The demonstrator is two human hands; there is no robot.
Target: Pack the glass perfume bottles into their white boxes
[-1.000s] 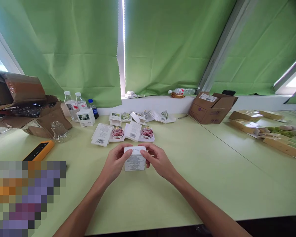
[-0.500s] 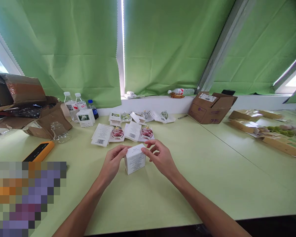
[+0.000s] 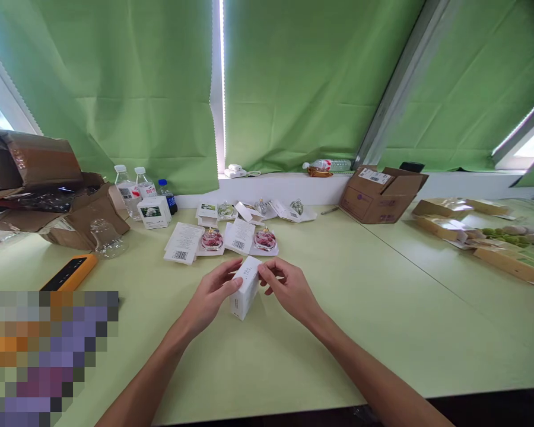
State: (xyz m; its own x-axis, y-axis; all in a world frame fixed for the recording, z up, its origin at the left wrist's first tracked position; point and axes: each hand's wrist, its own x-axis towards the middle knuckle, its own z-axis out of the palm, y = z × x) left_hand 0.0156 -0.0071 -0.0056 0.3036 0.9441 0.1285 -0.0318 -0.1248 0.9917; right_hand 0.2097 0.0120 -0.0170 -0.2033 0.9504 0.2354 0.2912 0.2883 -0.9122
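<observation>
Left hand [image 3: 216,290] and right hand [image 3: 291,287] are flanking a small white box [image 3: 248,290] near the front middle of the table [image 3: 267,367]. Smooth and sharp-edged, the box is showing its printed top and is pointing one narrow side towards the near edge. Whether its base is touching the tabletop I cannot tell.

Left fingers are bending over the box's left side, and the thumb is pressing on the upper edge; that hand is gripping it, only slightly open. On the opposite side the right thumb is touching the top's right edge while the other fingers are curling loosely beside it, partly hidden, so I cannot tell whether that hand is clamping.

Beyond the hands, two round, glossy red globes [image 3: 212,239] with gold-coloured caps are sitting beside flat white packs [image 3: 181,242] bearing fine print and barcodes. Behind them, paler globes [image 3: 261,207] are lying among more white card. Clear, ribbed-looking bottles [image 3: 127,191] are standing at the back left beside a white carton [image 3: 154,212]; a see-through jar [image 3: 108,238] is resting nearer. Matt brown cardboard [image 3: 376,198] is slanting at the back right, and a softly creased green curtain [image 3: 115,89] is covering the wall behind.
</observation>
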